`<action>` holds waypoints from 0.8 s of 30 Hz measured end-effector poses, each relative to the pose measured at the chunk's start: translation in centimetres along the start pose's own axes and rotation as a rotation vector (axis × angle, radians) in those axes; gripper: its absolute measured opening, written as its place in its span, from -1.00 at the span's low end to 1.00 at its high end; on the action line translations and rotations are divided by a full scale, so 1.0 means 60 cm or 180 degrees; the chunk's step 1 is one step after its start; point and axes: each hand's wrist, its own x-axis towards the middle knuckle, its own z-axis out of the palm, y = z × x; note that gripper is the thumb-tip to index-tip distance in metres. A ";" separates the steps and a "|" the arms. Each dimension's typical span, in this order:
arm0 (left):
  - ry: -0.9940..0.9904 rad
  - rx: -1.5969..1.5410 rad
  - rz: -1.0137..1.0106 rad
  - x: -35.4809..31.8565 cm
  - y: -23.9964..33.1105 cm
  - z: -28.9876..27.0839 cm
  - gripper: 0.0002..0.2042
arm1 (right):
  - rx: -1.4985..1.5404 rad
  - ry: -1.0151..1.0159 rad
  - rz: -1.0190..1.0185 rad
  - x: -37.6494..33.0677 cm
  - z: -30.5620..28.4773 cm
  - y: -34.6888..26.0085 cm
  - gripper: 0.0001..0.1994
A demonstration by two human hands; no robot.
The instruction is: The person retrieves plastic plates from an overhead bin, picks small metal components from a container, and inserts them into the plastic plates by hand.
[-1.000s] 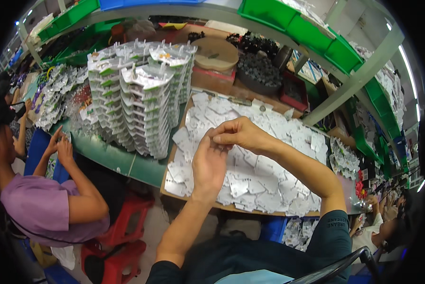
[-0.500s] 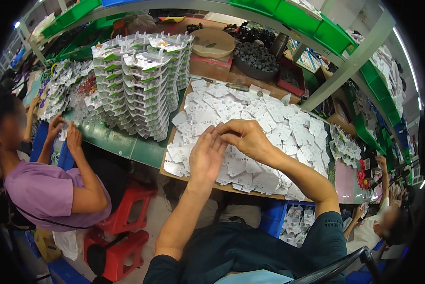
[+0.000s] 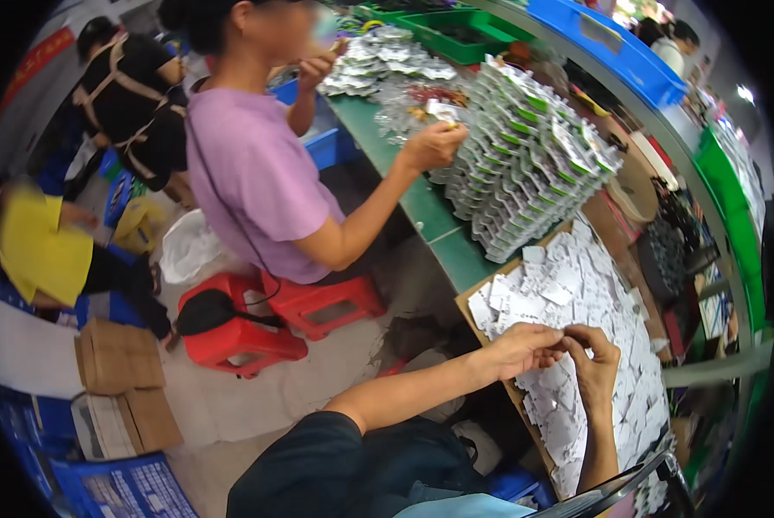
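Observation:
My left hand [image 3: 525, 352] and my right hand [image 3: 597, 361] meet over a pile of flat white plastic pieces [image 3: 607, 293] on a board. The fingers of both are closed and their tips come together. Whatever lies between them, if anything, is too small or hidden to make out. The white pieces are spread under and around both hands, without either hand visibly gripping one.
Beyond the pile stand tall stacks of white-and-green parts [image 3: 525, 155] on the green table [image 3: 443, 237]. At left a person in a purple shirt [image 3: 249, 164] works beside red stools [image 3: 240, 341]. Cardboard boxes [image 3: 119, 358] sit on the floor. A round tray [image 3: 633, 181] stands behind.
My view has swung left, so the person in purple and the floor show larger. My left hand, earlier palm-up with fingers extended, now has its fingers closed against the right hand's fingertips.

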 end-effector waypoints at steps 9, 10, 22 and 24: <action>0.0218 0.0641 0.0203 -0.013 0.013 0.020 -0.78 | 0.0027 -0.0152 0.0831 -0.002 -0.009 -0.005 -0.85; 0.0311 0.0810 0.0288 -0.015 0.014 0.029 -0.80 | 0.0223 -0.0321 0.1046 -0.004 -0.010 -0.009 -0.72; 0.0389 0.1213 -0.0158 -0.053 0.015 0.023 -0.67 | 0.0117 -0.0383 0.0796 -0.040 0.010 -0.022 -0.82; 0.0273 0.1083 -0.0440 -0.049 0.015 0.031 -0.65 | -0.0089 -0.0103 0.0608 -0.052 0.004 -0.021 -0.92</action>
